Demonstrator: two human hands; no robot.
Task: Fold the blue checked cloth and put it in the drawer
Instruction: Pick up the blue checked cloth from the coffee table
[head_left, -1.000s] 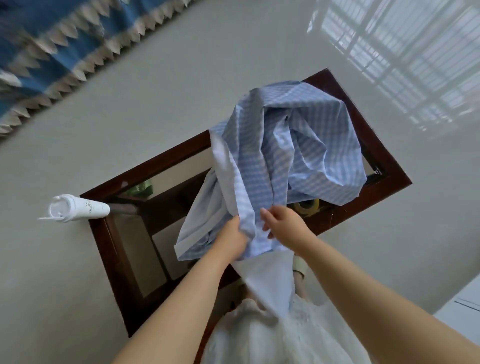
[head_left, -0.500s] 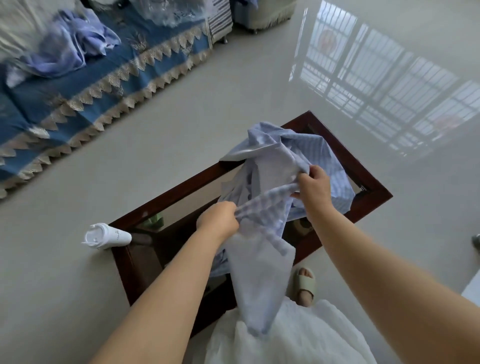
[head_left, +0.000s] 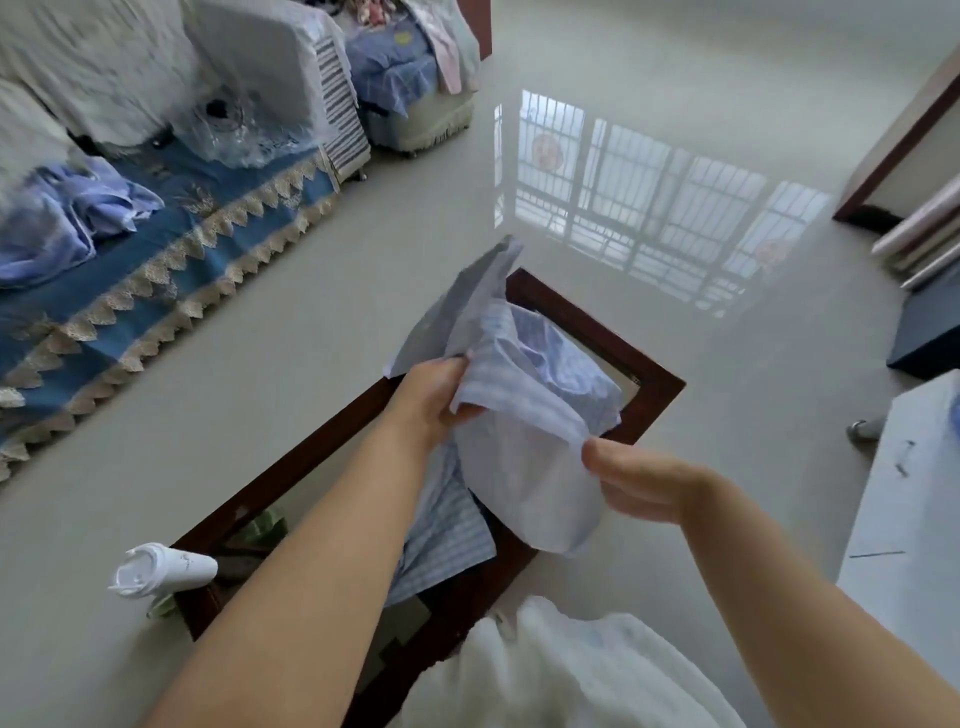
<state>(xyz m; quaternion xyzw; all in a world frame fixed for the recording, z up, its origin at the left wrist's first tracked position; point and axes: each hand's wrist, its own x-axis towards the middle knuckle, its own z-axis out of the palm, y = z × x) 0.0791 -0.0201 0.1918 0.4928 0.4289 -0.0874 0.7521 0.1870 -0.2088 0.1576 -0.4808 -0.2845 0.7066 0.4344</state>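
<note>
The blue checked cloth (head_left: 524, 415) hangs bunched and crumpled in the air over a dark wood-framed glass table (head_left: 649, 382). My left hand (head_left: 434, 397) grips a gathered part of it near the top, with one corner sticking up above the hand. My right hand (head_left: 631, 480) pinches an edge of the cloth lower down on the right. Part of the cloth droops between my arms toward the table. No drawer shows in the head view.
A white lidded cup (head_left: 161, 569) stands at the table's left corner. A sofa with a blue lace-edged cover (head_left: 156, 270) and loose clothes lies at the left. White furniture (head_left: 904, 519) stands at the right edge. Glossy floor surrounds the table.
The view has tilted up, bringing the sofa into sight. My hands have spread apart: the left rose with a bunch of cloth, the right came down and right along an edge.
</note>
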